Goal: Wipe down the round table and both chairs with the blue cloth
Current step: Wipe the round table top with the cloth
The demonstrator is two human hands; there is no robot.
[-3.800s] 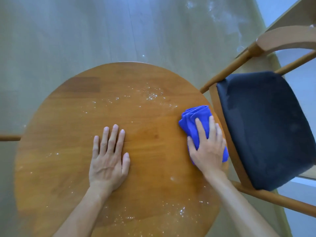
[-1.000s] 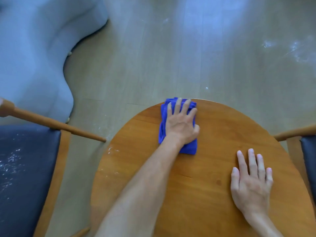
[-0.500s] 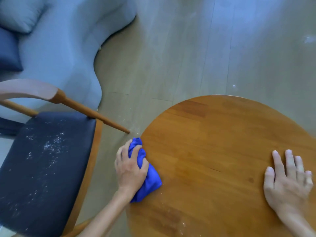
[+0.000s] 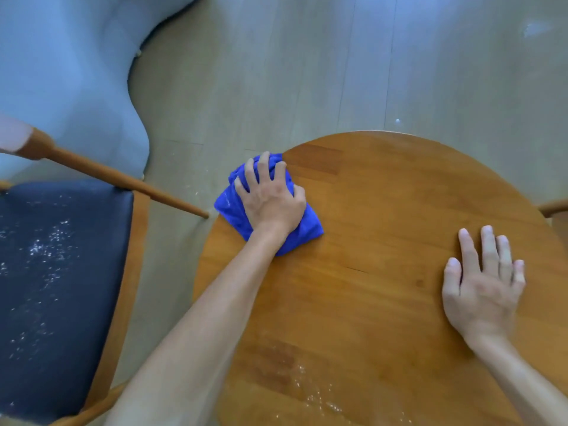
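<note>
The blue cloth (image 4: 229,207) lies bunched at the far left edge of the round wooden table (image 4: 384,195), partly hanging over the rim. My left hand (image 4: 270,201) covers it, fingers curled into the folds and thumb against its right side. My right hand (image 4: 482,287) rests flat on the table's right part, fingers straight. White specks (image 4: 316,395) remain on the near part of the tabletop. The left chair (image 4: 61,287) has a dark seat dusted with white specks and a wooden armrest (image 4: 123,179) pointing toward the table. Only a sliver of the right chair (image 4: 554,207) shows.
A pale blue sofa (image 4: 61,72) curves along the upper left, behind the left chair. Light wooden floor (image 4: 307,72) spreads beyond the table, with a few white marks on it. The armrest tip ends just short of the table rim near the cloth.
My left hand has slid the cloth from the table's left rim up and right along the edge. Earlier my right hand held the cloth; now the left does. My right hand stays flat.
</note>
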